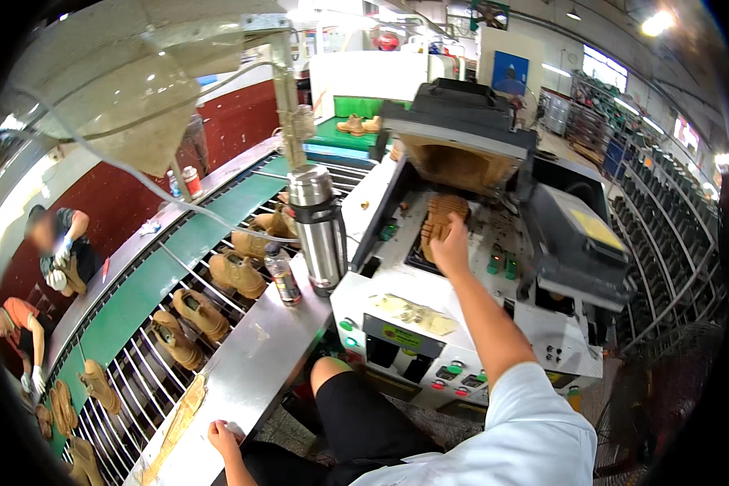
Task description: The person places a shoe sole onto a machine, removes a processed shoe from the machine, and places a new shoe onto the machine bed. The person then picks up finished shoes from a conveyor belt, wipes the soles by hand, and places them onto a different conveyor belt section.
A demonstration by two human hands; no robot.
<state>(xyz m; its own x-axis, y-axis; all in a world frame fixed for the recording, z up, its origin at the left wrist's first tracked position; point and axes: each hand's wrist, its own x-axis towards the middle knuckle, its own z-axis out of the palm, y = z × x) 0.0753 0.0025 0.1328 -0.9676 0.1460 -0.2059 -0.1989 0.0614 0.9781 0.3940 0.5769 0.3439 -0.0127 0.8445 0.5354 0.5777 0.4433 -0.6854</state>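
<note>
My right hand (452,247) reaches into the machine at the right, its fingers closed on a brown shoe (444,212). The shoe lies with its ridged sole facing up, over the machine's bed under a raised black lid (462,113). My hand covers part of its near end. Down at the near edge of the metal counter (251,356), my left hand (223,437) rests with its fingers curled in, and nothing shows in them.
A steel thermos (316,231) and a plastic bottle (282,275) stand on the counter. Left of it, several tan shoes (235,274) lie on a rod rack beside a green conveyor belt (146,283). Two people work beyond. A second black lid (579,235) is at the machine's right.
</note>
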